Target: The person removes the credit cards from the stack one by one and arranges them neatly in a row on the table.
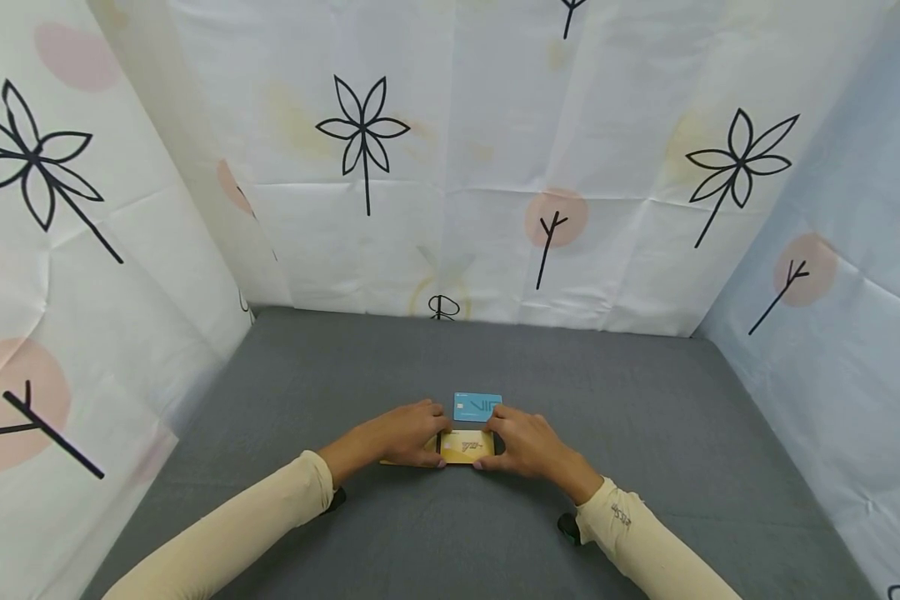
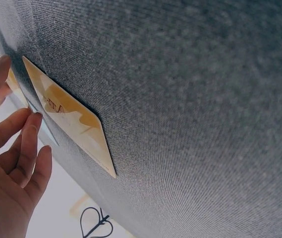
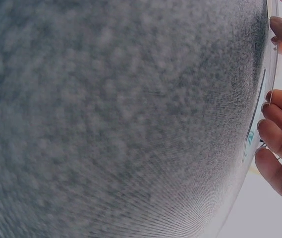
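A yellow-and-white card (image 1: 467, 447) is held slightly above the grey table between both hands. My left hand (image 1: 412, 435) pinches its left edge with the thumb below and fingertips above. My right hand (image 1: 528, 442) grips the right edge the same way. In the left wrist view the held card (image 2: 16, 88) is partly covered by fingers. A second yellow-and-white card (image 2: 71, 116) lies flat on the table beside the left hand, mostly hidden beneath that hand in the head view. Just beyond the held card lies a blue card (image 1: 474, 406) lettered VIP, its right corner near my right fingers.
The grey cloth-covered table (image 1: 450, 533) stretches around the cards. White patterned fabric walls (image 1: 457, 167) stand at the back and both sides. Dark wrist straps (image 1: 568, 528) show at the sleeve cuffs.
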`<state>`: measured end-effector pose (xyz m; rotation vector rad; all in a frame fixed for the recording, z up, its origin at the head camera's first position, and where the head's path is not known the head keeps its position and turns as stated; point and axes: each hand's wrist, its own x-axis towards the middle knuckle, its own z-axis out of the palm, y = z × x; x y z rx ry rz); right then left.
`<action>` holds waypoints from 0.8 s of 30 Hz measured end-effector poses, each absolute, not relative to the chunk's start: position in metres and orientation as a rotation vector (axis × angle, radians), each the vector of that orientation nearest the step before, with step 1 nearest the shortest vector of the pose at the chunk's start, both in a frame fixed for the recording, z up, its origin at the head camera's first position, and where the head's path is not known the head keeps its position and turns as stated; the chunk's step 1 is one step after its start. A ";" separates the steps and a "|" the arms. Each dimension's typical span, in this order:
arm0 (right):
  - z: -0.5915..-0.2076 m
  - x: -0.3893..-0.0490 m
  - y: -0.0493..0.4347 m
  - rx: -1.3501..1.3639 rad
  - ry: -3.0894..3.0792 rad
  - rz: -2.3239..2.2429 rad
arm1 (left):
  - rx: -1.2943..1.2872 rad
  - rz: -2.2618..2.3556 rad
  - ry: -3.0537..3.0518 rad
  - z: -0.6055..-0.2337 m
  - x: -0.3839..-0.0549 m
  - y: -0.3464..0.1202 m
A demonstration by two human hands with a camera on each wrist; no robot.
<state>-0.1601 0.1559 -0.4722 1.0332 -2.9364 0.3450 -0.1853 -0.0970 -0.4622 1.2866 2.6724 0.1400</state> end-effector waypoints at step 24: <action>-0.474 -0.163 0.155 1.051 -2.932 0.339 | 1.294 0.125 2.674 -0.468 -0.189 -0.098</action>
